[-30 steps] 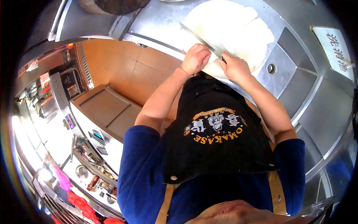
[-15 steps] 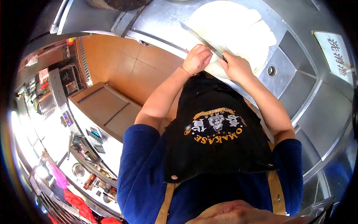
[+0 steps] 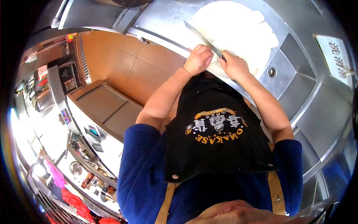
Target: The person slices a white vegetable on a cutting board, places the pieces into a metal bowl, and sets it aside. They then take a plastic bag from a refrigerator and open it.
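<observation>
Head view: one knife (image 3: 203,36), slanted over the white board (image 3: 214,18), handle enclosed by the right hand's (image 3: 235,68) fingers, presumably for control. Left hand (image 3: 198,59), fingers curled beside the blade, probably for safety; contents cannot be told.

On front of the black apron (image 3: 220,158), can read OMAKASE in yellow letters, seen upside down. On the white sign (image 3: 333,59) at right side of view, can read 洗消池. Cannot read surely the tiny writing on the apron's banner (image 3: 215,112)
</observation>
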A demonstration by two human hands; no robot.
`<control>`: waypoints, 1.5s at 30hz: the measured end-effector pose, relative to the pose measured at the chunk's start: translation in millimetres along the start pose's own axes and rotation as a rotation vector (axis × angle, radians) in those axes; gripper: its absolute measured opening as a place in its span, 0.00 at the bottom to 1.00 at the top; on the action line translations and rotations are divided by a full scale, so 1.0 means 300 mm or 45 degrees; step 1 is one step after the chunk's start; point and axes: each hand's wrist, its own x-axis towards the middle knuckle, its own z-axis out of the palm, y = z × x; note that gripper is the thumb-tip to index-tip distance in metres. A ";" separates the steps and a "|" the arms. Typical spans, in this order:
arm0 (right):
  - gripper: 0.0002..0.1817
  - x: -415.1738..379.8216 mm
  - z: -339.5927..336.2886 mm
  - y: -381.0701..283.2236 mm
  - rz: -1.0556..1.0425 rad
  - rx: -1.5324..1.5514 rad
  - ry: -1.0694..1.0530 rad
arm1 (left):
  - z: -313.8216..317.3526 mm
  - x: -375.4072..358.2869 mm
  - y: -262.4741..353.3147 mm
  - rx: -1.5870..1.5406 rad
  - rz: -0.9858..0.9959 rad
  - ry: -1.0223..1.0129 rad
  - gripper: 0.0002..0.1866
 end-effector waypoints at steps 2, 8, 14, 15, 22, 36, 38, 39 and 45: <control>0.17 -0.027 -0.071 -0.039 -0.002 -0.041 -0.029 | 0.002 0.000 -0.002 -0.007 -0.020 -0.013 0.09; 0.16 0.029 -0.022 -0.032 0.020 -0.068 -0.093 | -0.005 -0.020 -0.003 -0.017 -0.027 -0.019 0.08; 0.16 -0.005 0.069 0.009 -0.087 -0.056 0.079 | 0.006 -0.041 0.000 -0.022 -0.025 0.013 0.08; 0.16 0.008 0.053 -0.001 -0.094 -0.056 0.086 | 0.000 -0.036 0.002 -0.001 -0.032 -0.004 0.08; 0.17 -0.008 0.004 -0.049 -0.002 -0.074 -0.092 | 0.004 -0.052 0.003 -0.013 -0.049 0.074 0.08; 0.16 -0.011 -0.054 -0.102 -0.013 -0.119 -0.177 | -0.005 -0.074 -0.005 0.032 -0.047 0.121 0.07; 0.17 -0.035 0.006 -0.070 -0.065 -0.074 -0.051 | 0.003 -0.088 -0.001 0.035 -0.064 0.128 0.07; 0.17 -0.035 0.024 -0.066 -0.064 -0.073 -0.058 | 0.003 -0.096 0.007 0.015 -0.084 0.126 0.07; 0.15 -0.018 -0.045 -0.113 -0.005 -0.112 -0.197 | -0.005 -0.096 0.002 0.010 -0.111 0.144 0.07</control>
